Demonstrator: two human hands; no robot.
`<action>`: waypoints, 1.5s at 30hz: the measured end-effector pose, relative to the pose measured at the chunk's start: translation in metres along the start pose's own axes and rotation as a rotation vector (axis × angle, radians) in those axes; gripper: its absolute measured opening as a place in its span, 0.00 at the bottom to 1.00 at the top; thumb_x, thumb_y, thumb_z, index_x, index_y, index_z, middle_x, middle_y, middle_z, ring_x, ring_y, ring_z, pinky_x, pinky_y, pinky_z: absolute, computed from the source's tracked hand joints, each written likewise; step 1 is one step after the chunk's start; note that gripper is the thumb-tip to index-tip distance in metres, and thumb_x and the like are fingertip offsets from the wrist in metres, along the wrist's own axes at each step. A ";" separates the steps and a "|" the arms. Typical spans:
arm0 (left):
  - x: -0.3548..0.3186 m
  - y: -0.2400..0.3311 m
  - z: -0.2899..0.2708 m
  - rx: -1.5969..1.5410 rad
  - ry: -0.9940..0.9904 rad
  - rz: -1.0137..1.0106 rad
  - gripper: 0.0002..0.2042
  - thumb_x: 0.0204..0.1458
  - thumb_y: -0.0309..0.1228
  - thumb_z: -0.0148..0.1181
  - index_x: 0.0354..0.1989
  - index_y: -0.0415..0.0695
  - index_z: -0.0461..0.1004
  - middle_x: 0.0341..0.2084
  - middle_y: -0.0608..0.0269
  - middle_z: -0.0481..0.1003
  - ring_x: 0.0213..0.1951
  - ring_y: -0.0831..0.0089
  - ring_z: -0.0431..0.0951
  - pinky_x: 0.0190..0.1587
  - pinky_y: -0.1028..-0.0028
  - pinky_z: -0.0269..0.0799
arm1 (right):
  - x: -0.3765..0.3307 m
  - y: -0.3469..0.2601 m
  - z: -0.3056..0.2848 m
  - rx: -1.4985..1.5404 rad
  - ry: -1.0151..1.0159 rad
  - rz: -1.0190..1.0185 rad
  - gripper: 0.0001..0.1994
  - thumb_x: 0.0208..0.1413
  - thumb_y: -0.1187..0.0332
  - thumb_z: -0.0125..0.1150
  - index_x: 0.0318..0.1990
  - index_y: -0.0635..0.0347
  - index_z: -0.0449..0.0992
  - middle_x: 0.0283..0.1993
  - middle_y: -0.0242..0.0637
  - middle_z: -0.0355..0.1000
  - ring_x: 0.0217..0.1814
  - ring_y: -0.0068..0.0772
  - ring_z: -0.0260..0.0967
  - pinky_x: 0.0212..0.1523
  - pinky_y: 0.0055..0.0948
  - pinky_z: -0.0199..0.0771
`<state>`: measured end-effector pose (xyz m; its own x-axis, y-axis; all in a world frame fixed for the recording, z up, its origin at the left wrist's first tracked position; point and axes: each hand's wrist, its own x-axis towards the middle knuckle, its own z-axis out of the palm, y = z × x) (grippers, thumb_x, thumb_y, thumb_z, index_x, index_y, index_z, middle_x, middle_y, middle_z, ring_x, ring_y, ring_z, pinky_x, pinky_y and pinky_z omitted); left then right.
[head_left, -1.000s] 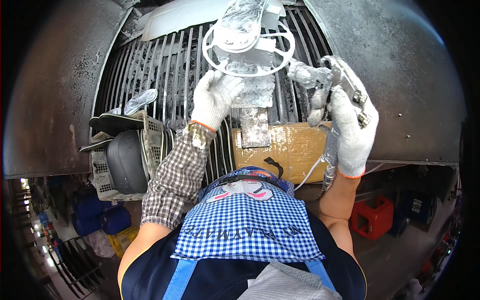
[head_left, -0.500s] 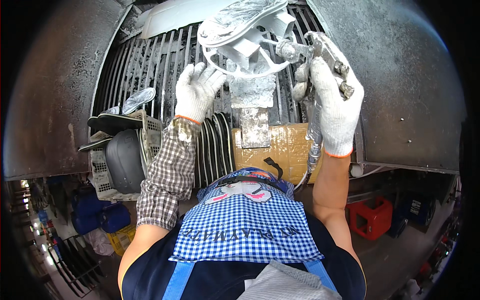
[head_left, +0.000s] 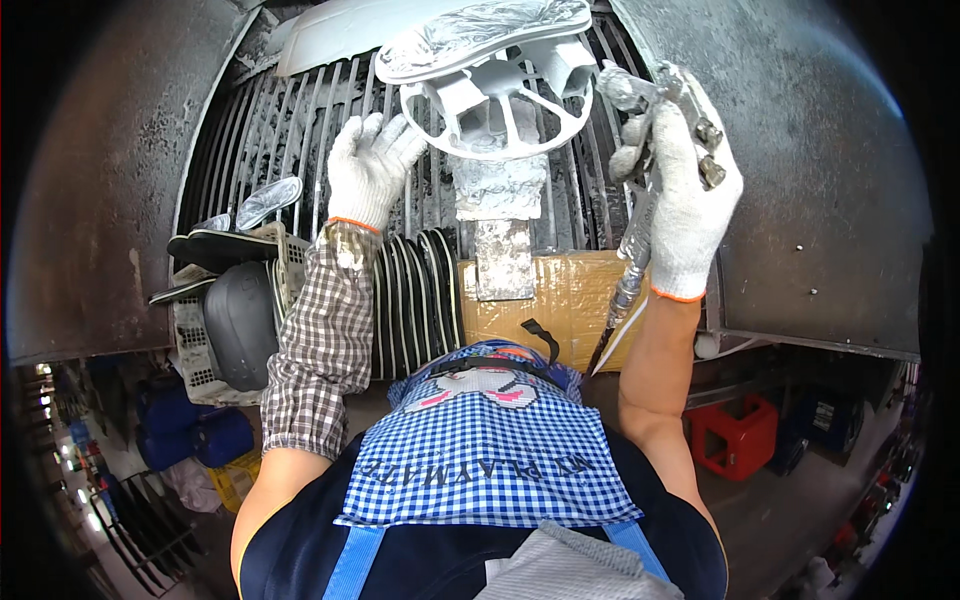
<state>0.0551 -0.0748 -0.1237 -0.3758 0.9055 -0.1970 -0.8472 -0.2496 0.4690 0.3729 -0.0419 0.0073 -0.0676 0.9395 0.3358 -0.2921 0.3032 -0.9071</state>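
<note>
A shoe sole (head_left: 490,38) with a wrinkled silvery top lies on the supports of a white spoked wheel stand (head_left: 505,152), straight ahead of me. My left hand (head_left: 372,172), in a white knit glove, is open beside the wheel's left rim; its fingertips come close to the rim, and I cannot tell if they touch. In my right hand (head_left: 695,195), also gloved, is a spray gun (head_left: 634,92) crusted with grey residue. Its nozzle points left toward the sole and stand, and a hose runs down from its handle.
Slatted metal grating (head_left: 305,130) lies under the stand, between dark metal side walls (head_left: 790,200). To the left, a crate (head_left: 203,370) holds black soles. A row of dark soles (head_left: 415,305) stands beside a taped cardboard box (head_left: 560,300). Silvery soles (head_left: 268,200) lie behind the crate.
The wheel and sole have turned, and the sole now lies more crosswise. My left hand has shifted a little left; my right hand has drawn slightly right with the spray gun.
</note>
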 end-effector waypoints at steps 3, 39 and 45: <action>0.003 0.002 0.003 0.019 0.048 0.016 0.15 0.63 0.40 0.56 0.37 0.38 0.72 0.59 0.28 0.66 0.61 0.32 0.70 0.63 0.35 0.69 | -0.007 0.001 0.001 -0.045 0.097 -0.047 0.22 0.68 0.72 0.61 0.66 0.70 0.69 0.34 0.35 0.79 0.28 0.15 0.72 0.29 0.17 0.72; -0.019 -0.052 0.015 -0.046 0.072 -0.168 0.20 0.64 0.42 0.56 0.52 0.37 0.72 0.59 0.38 0.72 0.63 0.42 0.72 0.62 0.41 0.71 | -0.010 -0.012 0.020 -0.171 -0.117 -0.041 0.22 0.68 0.75 0.58 0.67 0.71 0.68 0.48 0.41 0.80 0.41 0.22 0.77 0.44 0.24 0.78; -0.016 -0.046 0.008 -0.006 0.041 -0.148 0.26 0.65 0.43 0.54 0.61 0.32 0.67 0.62 0.36 0.69 0.64 0.42 0.72 0.63 0.45 0.71 | -0.013 -0.016 0.010 0.005 0.020 0.034 0.22 0.69 0.75 0.58 0.68 0.71 0.67 0.39 0.38 0.78 0.31 0.17 0.72 0.32 0.19 0.75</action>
<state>0.1032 -0.0752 -0.1351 -0.2618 0.9179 -0.2983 -0.8967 -0.1170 0.4270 0.3689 -0.0606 0.0204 -0.0585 0.9521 0.3000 -0.2944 0.2707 -0.9165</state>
